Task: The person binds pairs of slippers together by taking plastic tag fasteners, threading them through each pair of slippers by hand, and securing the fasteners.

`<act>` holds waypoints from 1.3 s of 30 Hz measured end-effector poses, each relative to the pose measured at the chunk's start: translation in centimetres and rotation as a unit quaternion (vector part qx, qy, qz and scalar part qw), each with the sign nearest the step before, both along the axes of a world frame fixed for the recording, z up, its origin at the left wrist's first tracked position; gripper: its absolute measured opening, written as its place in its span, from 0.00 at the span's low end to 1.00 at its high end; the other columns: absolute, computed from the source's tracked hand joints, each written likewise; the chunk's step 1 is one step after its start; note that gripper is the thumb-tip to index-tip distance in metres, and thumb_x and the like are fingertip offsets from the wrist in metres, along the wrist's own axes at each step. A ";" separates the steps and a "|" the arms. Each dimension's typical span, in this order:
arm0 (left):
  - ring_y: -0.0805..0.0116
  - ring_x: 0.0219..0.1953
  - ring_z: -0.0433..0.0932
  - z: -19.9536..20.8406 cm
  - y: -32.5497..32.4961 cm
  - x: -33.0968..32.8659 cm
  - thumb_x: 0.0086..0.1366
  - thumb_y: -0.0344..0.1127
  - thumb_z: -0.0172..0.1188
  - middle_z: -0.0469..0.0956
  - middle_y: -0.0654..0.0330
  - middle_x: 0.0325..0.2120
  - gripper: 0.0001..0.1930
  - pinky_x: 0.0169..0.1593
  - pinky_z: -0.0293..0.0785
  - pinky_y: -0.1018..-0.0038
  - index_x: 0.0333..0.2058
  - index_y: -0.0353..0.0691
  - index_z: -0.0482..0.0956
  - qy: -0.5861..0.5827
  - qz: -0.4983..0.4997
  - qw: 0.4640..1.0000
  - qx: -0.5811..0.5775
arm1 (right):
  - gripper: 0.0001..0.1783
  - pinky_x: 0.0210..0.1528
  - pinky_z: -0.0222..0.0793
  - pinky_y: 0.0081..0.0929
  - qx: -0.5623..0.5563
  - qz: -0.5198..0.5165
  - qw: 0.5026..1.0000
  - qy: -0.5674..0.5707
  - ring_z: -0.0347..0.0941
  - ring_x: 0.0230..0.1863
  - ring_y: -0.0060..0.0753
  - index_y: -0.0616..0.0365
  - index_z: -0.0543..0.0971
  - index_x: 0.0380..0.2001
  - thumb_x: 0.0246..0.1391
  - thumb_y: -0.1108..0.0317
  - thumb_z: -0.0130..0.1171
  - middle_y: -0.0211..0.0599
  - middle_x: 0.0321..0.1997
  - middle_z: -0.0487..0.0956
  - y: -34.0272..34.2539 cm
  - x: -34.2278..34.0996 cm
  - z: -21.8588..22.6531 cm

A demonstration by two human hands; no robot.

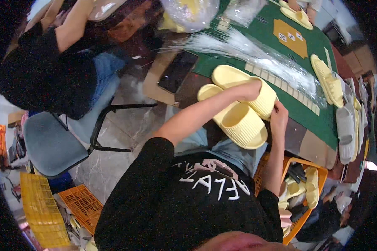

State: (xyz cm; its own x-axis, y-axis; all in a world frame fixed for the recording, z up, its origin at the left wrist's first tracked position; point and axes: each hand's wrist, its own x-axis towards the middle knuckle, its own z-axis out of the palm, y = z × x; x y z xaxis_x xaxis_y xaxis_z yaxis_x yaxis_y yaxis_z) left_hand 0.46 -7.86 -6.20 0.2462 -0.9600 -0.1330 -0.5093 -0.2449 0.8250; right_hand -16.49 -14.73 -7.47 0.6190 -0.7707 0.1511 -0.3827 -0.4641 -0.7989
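Slippers (243, 131), a yellow pair, sit mid-frame beside the table (318, 127). The left hand (252, 90) reaches under the far strap (267, 100), fingers hidden, grip unclear; the right hand's (280, 115) bent fingers pinch its edge. Both straps look attached already; what's left, I can't tell.

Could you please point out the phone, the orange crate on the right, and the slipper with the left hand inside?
Phone (178, 71): head view, dark screen.
Orange crate (323, 180): head view, right wall.
Slipper (267, 102): head view, ribbed strap.
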 end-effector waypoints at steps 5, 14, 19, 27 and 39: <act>0.59 0.38 0.76 -0.9 -0.5 -0.2 0.52 0.27 0.52 0.77 0.46 0.36 0.14 0.42 0.70 0.66 0.37 0.26 0.75 0.052 0.001 0.998 -0.030 | 0.11 0.38 0.66 0.27 0.000 0.012 1.000 0.009 0.74 0.33 0.32 0.67 0.76 0.36 0.49 0.77 0.49 0.44 0.32 0.78 0.6 -0.4 1.4; 0.59 0.37 0.76 2.0 0.0 -0.6 0.50 0.25 0.52 0.77 0.45 0.36 0.14 0.41 0.71 0.66 0.38 0.27 0.75 0.070 -0.026 0.997 -0.027 | 0.11 0.35 0.67 0.24 0.099 -0.006 0.995 0.004 0.72 0.31 0.25 0.67 0.76 0.36 0.50 0.76 0.49 0.38 0.30 0.79 0.1 -0.3 1.4; 0.60 0.37 0.77 0.7 -0.2 0.2 0.52 0.27 0.51 0.78 0.45 0.35 0.13 0.39 0.71 0.66 0.36 0.28 0.76 0.045 -0.046 0.998 -0.020 | 0.12 0.41 0.66 0.26 0.036 -0.009 0.999 0.012 0.74 0.36 0.32 0.66 0.76 0.38 0.49 0.77 0.48 0.46 0.35 0.79 0.5 0.4 1.4; 0.56 0.38 0.76 0.3 -0.1 -0.4 0.55 0.31 0.50 0.77 0.44 0.35 0.13 0.43 0.70 0.65 0.35 0.26 0.76 -0.007 0.014 0.999 -0.030 | 0.10 0.31 0.65 0.18 0.131 0.018 0.990 -0.054 0.69 0.28 0.18 0.66 0.76 0.36 0.49 0.78 0.49 0.31 0.29 0.77 0.2 -0.1 1.6; 0.60 0.38 0.76 1.6 0.3 -0.7 0.56 0.29 0.47 0.77 0.43 0.36 0.14 0.41 0.71 0.65 0.37 0.25 0.73 0.065 0.023 0.998 -0.002 | 0.10 0.32 0.66 0.19 0.151 0.026 0.987 -0.054 0.69 0.30 0.17 0.67 0.75 0.37 0.51 0.76 0.51 0.29 0.31 0.76 0.6 0.1 2.5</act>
